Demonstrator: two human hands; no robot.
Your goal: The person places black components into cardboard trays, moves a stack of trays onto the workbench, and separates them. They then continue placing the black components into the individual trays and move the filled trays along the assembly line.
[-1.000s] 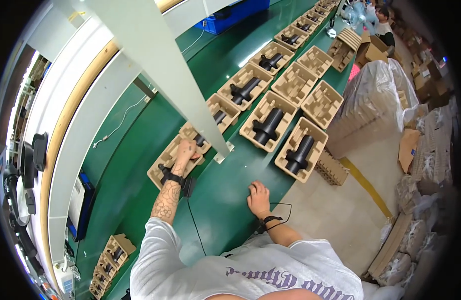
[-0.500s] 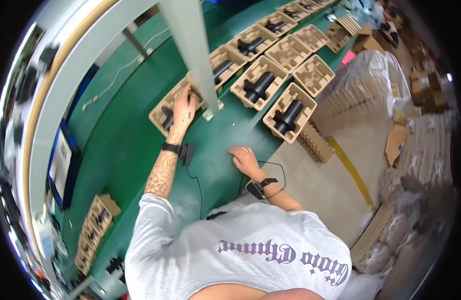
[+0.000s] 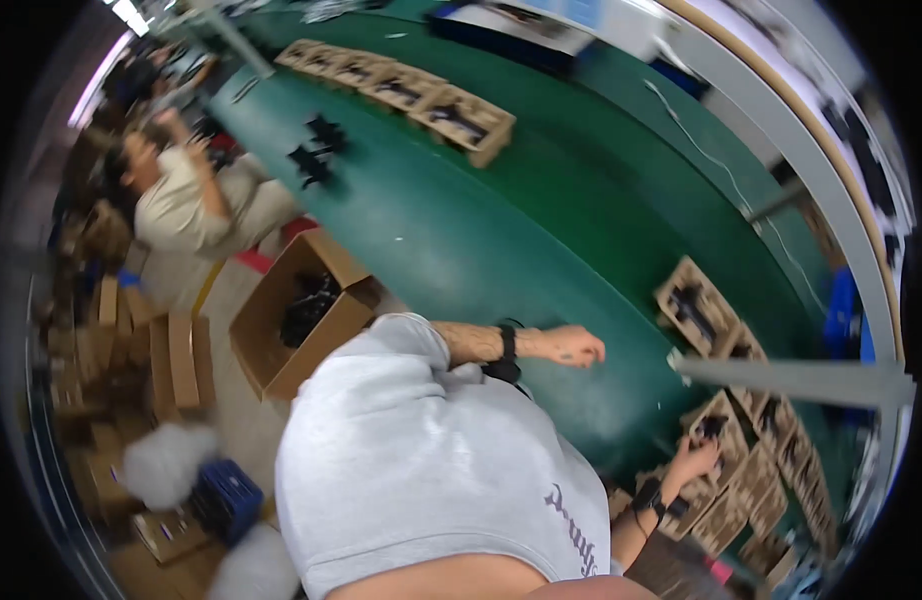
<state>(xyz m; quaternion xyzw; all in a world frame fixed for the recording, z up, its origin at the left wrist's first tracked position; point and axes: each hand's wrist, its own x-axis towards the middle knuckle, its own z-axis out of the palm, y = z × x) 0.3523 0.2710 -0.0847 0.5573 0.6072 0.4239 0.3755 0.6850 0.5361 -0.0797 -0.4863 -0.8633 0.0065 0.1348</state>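
My left hand (image 3: 571, 347) hovers above the green bench (image 3: 541, 300), its fingers curled in and nothing visible in them. At the lower right my right hand (image 3: 693, 463) reaches over a tan moulded tray. Its fingers close round the near end of a black flanged cylindrical part (image 3: 710, 428) lying in that tray; the exact grip is blurred. Another tan tray (image 3: 723, 338) with a black part stands beyond a grey post (image 3: 781, 378). More trays are grouped beside my right hand, some holding black parts and some bare.
A row of filled tan trays (image 3: 481, 152) runs along the bench's far side. Black star-shaped parts (image 3: 316, 150) lie on the bench at upper left. An open carton (image 3: 271, 350) with dark contents stands on the floor at left, near a seated person (image 3: 196, 195).
The view has swung left, bringing the carton and seated person in. My left hand has come away from the tray by the post; my right hand has moved from the bench to a tray.
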